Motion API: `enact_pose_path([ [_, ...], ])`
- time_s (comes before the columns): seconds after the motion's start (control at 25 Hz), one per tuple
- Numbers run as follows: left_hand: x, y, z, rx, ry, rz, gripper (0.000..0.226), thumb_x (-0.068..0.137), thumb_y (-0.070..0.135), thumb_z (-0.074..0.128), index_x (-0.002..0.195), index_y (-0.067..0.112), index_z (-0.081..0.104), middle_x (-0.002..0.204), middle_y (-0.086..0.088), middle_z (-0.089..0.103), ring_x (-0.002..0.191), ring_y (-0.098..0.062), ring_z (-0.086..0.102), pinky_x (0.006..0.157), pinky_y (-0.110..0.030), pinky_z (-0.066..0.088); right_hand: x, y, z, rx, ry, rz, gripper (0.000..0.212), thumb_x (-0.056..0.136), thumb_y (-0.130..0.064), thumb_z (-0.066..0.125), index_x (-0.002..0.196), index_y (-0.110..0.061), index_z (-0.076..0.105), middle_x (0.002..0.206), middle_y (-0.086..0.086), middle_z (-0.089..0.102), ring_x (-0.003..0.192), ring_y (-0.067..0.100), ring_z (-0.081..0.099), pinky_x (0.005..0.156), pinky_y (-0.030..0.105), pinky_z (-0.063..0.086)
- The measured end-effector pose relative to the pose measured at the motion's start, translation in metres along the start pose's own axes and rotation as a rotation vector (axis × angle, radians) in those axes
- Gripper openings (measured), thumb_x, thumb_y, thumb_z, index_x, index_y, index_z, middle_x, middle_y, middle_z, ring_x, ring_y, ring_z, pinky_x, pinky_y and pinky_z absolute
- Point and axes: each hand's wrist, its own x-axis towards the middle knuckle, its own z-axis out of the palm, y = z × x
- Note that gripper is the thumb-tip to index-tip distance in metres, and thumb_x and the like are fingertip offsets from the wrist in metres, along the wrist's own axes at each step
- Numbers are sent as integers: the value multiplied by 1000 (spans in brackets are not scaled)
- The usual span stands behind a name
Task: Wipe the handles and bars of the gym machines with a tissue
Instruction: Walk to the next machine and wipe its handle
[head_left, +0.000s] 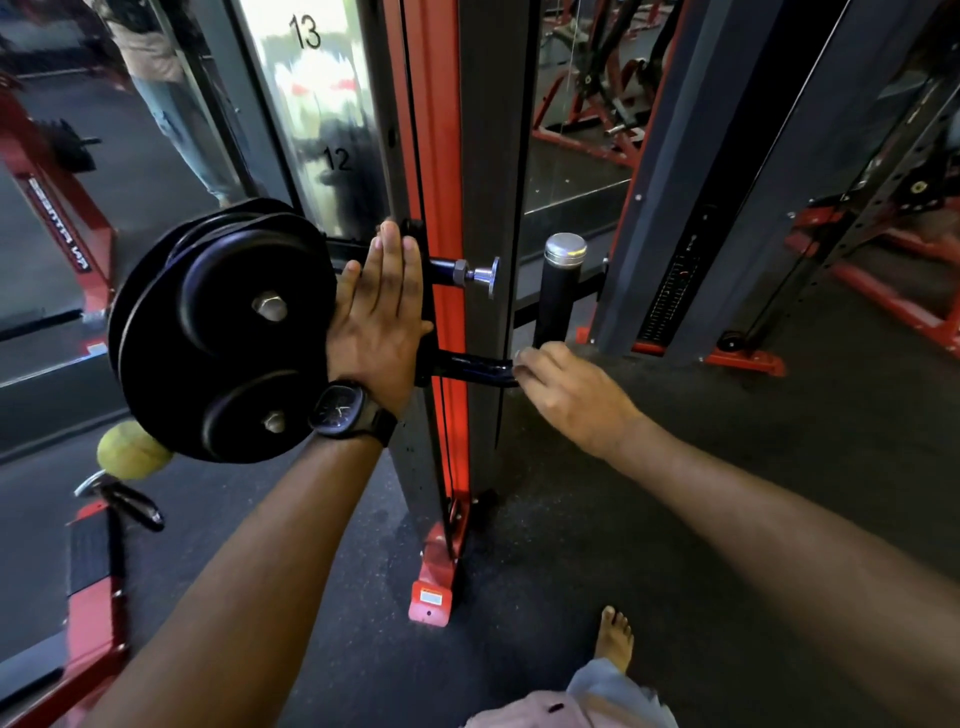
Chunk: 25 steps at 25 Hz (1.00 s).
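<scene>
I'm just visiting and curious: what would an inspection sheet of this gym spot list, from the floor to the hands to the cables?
Surface: dark rubber floor, dusty in patches.
Job's things: black bar sticking out from the red upright; tissue not plainly visible.
Clutter: yellow ball and metal clip below the pulley wheels.
Hands: left hand flat, fingers straight, beside the pulley wheels; right hand grips the bar's end.
Cables: black cable running down the red upright.
Surroundings: mirror, numbered rail, chrome-capped peg.
</scene>
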Motion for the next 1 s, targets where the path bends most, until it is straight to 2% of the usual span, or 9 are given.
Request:
enact_pose_path([
  [0.16, 0, -2, 0, 1, -2, 10, 100, 80, 31, 74, 154, 2, 13, 161, -19, 17, 149, -27, 17, 121, -40, 11, 14, -20, 9, -19, -59, -65, 34, 95, 4, 37, 116, 5, 63, 120, 21, 58, 101, 30, 55, 93, 38, 52],
  [0.32, -1, 1, 0, 6, -6, 3, 100, 79, 31, 75, 154, 3, 14, 162, -17, 17, 149, -26, 17, 122, -39, 12, 21, -26, 10, -6, -111, -61, 26, 86, -2, 57, 110, -1, 68, 117, 15, 60, 102, 27, 58, 90, 34, 53],
  [0.44, -2, -2, 0, -12, 1, 15, 102, 77, 29, 76, 154, 3, 14, 161, -17, 18, 149, -26, 19, 122, -40, 16, 20, -21, 7, -39, -143, -60, 29, 89, -2, 55, 115, 0, 66, 120, 17, 59, 102, 28, 57, 92, 36, 52],
  [0.52, -2, -2, 0, -17, 4, 17, 101, 78, 28, 75, 154, 3, 14, 161, -17, 17, 149, -26, 18, 122, -40, 14, 36, -30, 10, -38, -177, 1, 27, 96, -12, 56, 121, -4, 62, 124, 12, 55, 108, 28, 56, 89, 36, 50],
  [0.6, -2, -2, -2, -25, 1, 20, 101, 78, 27, 75, 154, 3, 13, 162, -17, 16, 150, -26, 16, 123, -39, 11, 54, -35, 16, 53, -225, 21, 35, 104, -24, 45, 134, -8, 52, 133, 11, 52, 118, 30, 52, 93, 39, 44],
  [0.72, -2, -3, -2, -21, 6, 22, 100, 78, 26, 75, 154, 2, 15, 161, -17, 18, 149, -26, 18, 122, -38, 11, 67, -34, 20, 110, -260, 52, 38, 104, -22, 36, 136, -9, 52, 133, 12, 53, 120, 31, 52, 96, 40, 41],
  [0.76, -2, -3, -2, -12, 8, 25, 100, 78, 26, 75, 154, 2, 16, 161, -18, 18, 149, -26, 18, 122, -38, 12, 68, -35, 23, 89, -261, 60, 37, 101, -20, 38, 131, -8, 57, 129, 11, 57, 118, 29, 54, 96, 37, 43],
  [0.88, -2, -3, -2, -10, 5, 41, 98, 79, 27, 74, 154, 2, 16, 161, -18, 19, 149, -26, 19, 122, -39, 13, 73, -42, 20, -217, -304, -156, 33, 82, -33, 69, 110, -18, 75, 113, 1, 69, 107, 18, 60, 92, 28, 45],
  [1.0, -2, -3, -2, -6, 22, 33, 95, 79, 26, 74, 153, 2, 19, 161, -18, 20, 149, -27, 20, 122, -39, 15, 73, -38, 25, -293, -250, -240, 42, 84, -36, 69, 121, -18, 71, 125, 3, 65, 115, 20, 57, 98, 31, 43],
])
